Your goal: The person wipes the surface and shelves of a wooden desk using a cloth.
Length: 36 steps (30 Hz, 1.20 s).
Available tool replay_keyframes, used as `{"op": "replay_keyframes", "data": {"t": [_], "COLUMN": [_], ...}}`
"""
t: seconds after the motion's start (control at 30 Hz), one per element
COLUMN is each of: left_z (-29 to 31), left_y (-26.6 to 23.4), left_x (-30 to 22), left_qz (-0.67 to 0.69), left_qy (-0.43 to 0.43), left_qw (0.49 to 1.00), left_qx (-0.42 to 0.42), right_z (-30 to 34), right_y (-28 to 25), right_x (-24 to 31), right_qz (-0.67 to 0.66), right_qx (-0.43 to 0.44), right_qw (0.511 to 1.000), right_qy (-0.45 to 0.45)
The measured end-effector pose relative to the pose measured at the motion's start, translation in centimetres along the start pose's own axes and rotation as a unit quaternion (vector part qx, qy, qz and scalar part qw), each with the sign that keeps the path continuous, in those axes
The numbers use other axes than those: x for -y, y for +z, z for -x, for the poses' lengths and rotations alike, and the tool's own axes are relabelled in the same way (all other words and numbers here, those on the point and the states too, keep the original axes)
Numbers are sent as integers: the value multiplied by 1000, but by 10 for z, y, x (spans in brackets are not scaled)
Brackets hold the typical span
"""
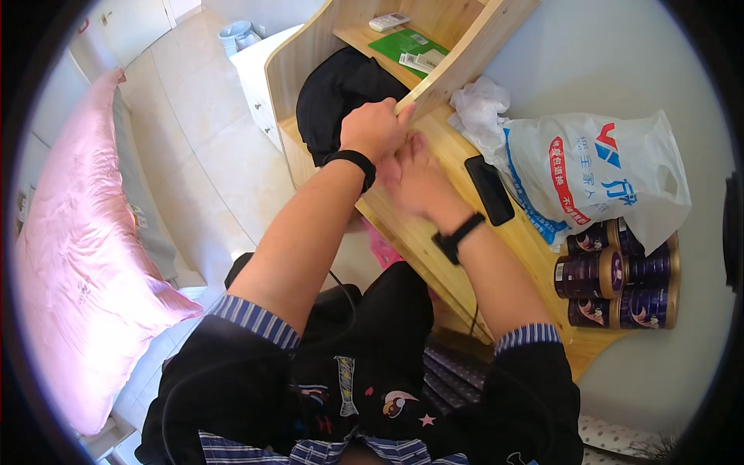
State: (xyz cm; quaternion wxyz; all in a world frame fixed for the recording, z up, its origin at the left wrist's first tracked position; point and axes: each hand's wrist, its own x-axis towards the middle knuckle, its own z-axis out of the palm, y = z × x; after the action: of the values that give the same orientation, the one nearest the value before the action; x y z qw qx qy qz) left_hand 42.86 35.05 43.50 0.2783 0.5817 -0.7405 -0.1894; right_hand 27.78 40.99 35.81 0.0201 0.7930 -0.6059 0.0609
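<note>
My left hand (pixel 373 130) is closed in front of the black cloth item (pixel 337 89), close to the lower end of the shelf's wooden side panel (pixel 442 74). What it holds, if anything, is hidden by its fingers. My right hand (pixel 418 180) is just below and to the right of it, above the light wooden desk (pixel 453 252). Its fingers are smeared by motion and come close to the left hand; whether they touch, I cannot tell. Each wrist wears a black band. A black phone (pixel 490 191) lies on the desk to the right of my right hand.
A white plastic bag (pixel 573 163) and several dark purple tins (pixel 581 277) with gold ends stand at the right, near the wall. A remote (pixel 389 22) and a green folder (pixel 403 46) lie on the shelf. Pink bedding (pixel 85 256) fills the left side.
</note>
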Motion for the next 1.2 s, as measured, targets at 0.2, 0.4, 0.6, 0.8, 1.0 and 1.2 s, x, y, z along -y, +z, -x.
{"op": "replay_keyframes", "data": {"t": [0.2, 0.4, 0.6, 0.8, 1.0, 1.2], "left_z": [2, 6, 2, 13, 12, -3], "left_y": [1, -11, 0, -13, -9, 10], "left_x": [12, 31, 0, 25, 9, 16], "left_qz": [-17, -21, 19, 32, 26, -51], "left_qy": [5, -15, 2, -7, 5, 7], "left_qw": [1000, 1000, 1000, 999, 1000, 999], "left_qx": [-3, -17, 7, -25, -2, -3], "right_z": [-45, 0, -52, 35, 6, 127], "right_y": [-44, -60, -35, -40, -38, -53], "right_x": [19, 62, 4, 79, 65, 78], "right_qz": [-80, -107, -45, 21, -21, 30], "right_qx": [78, 129, 51, 21, -4, -34], "right_qw": [983, 986, 994, 1000, 998, 983], "right_qy": [149, 11, 85, -6, 62, 177]}}
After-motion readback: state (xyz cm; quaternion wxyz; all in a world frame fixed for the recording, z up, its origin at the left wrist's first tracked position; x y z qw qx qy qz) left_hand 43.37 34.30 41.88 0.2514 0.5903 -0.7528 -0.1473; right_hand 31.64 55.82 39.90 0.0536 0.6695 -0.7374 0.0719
